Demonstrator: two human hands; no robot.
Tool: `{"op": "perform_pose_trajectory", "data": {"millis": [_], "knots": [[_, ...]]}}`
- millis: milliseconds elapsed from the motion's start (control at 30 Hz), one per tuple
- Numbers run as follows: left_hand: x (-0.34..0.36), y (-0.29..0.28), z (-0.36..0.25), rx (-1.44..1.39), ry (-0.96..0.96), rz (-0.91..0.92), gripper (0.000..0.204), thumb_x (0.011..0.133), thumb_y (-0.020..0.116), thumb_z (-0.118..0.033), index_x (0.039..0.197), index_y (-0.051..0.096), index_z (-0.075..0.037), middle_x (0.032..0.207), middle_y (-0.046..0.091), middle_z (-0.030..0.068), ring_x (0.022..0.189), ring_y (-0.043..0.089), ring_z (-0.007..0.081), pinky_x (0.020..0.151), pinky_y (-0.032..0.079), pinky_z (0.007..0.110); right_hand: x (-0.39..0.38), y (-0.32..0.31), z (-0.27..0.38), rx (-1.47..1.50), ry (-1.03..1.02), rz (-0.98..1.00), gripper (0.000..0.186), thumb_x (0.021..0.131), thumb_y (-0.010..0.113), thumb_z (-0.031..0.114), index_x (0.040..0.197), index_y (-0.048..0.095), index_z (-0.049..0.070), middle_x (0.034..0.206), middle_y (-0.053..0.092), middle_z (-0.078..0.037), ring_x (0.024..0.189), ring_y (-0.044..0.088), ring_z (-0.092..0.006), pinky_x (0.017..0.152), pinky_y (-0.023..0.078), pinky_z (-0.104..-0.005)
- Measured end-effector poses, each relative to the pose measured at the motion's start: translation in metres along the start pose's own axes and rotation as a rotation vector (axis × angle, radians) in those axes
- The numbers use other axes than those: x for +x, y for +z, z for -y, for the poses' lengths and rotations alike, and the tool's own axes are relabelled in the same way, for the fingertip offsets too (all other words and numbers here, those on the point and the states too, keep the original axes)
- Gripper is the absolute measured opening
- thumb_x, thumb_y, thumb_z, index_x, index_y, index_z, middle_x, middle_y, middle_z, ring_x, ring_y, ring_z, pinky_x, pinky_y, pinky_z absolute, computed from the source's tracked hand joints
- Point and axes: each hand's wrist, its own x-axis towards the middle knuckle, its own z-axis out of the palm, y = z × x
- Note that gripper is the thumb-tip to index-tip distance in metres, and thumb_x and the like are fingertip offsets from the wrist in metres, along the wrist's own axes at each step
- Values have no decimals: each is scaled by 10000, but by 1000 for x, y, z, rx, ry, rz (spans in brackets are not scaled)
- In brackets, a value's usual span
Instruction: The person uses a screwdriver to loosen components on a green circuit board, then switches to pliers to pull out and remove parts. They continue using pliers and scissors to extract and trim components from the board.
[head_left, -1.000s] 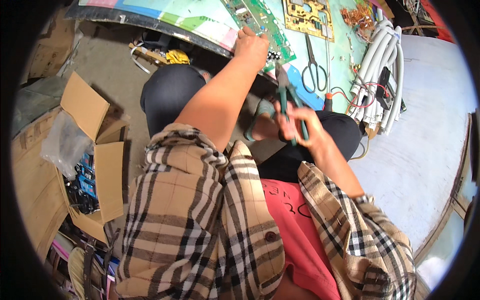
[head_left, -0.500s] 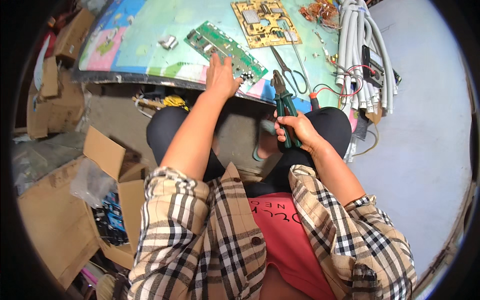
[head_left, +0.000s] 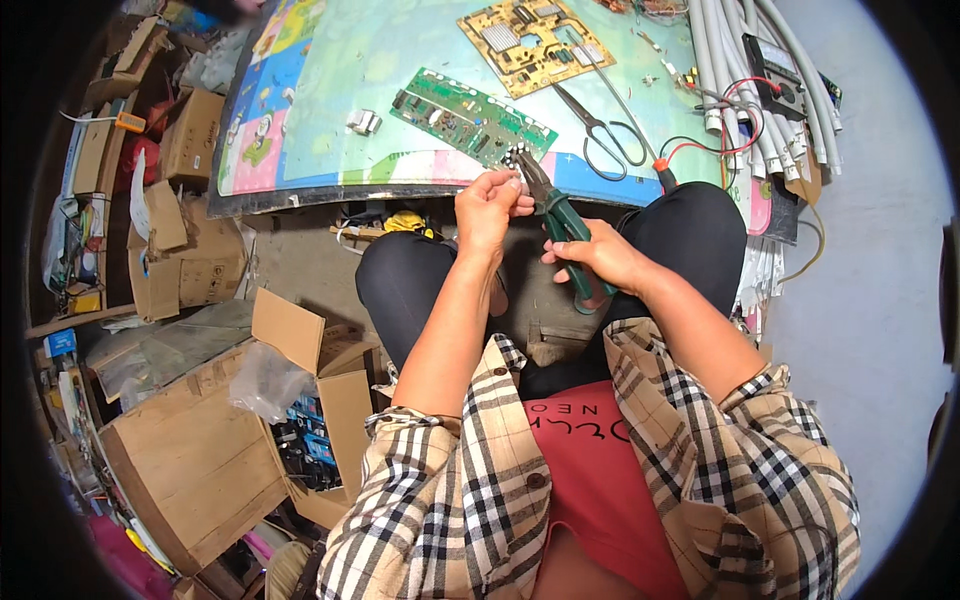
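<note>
My right hand point(head_left: 600, 252) is wrapped round the combination pliers point(head_left: 562, 222) with dark green handles, which it holds above my lap. Their jaws point up and left, over the near edge of the table. Just left of the jaws, the fingers of my left hand point(head_left: 485, 215) are pinched together; what sits between them, if anything, is too small to name. Beyond both hands a long green circuit board point(head_left: 465, 118) lies on the table, with several small black parts near its right end, partly behind the plier jaws.
On the table point(head_left: 330, 110) lie a yellow circuit board point(head_left: 502, 40), black scissors point(head_left: 592, 122), a red-handled rod tool point(head_left: 663, 172) and a small metal piece point(head_left: 364, 122). A multimeter point(head_left: 778, 75) rests on white tubes point(head_left: 705, 60) at right. An opened cardboard box point(head_left: 345, 425) stands lower left.
My left hand has left the green board and come back toward me, its fingers now pinched by the plier jaws. The pliers have tilted left. The whole view has shifted.
</note>
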Motion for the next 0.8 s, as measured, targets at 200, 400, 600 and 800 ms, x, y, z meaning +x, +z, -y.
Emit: {"op": "perform_pose_trajectory", "data": {"millis": [200,400,600,800], "knots": [[9,-19,-4,-291,-99,107,256,907,567,-53,1133,547,65,963,644,156,814,669,235,748,579,347,-4,-14,2,449,5,206,457,924,559,186,1265,394,-70,1130,537,-191,1123,572,-322,831,564,-427],[5,-25,-6,-425,-92,217,278,885,582,-21,1152,546,48,1025,640,151,914,656,251,839,560,385,5,-20,-4,372,5,46,418,912,548,168,1259,432,-34,1043,577,-157,956,636,-256,755,577,-384],[3,-29,-5,-469,-90,267,263,874,593,-7,1133,558,24,1023,643,153,929,653,251,853,553,390,11,-15,-7,225,-10,5,364,896,575,177,1197,500,-13,943,592,-97,788,604,-146,610,521,-290],[5,-29,-6,-470,-92,288,233,857,614,-8,1083,558,-3,995,648,152,898,657,248,843,552,390,10,-15,-2,193,31,-111,240,877,589,154,1043,541,-13,857,589,-73,697,586,-133,550,491,-267]]}}
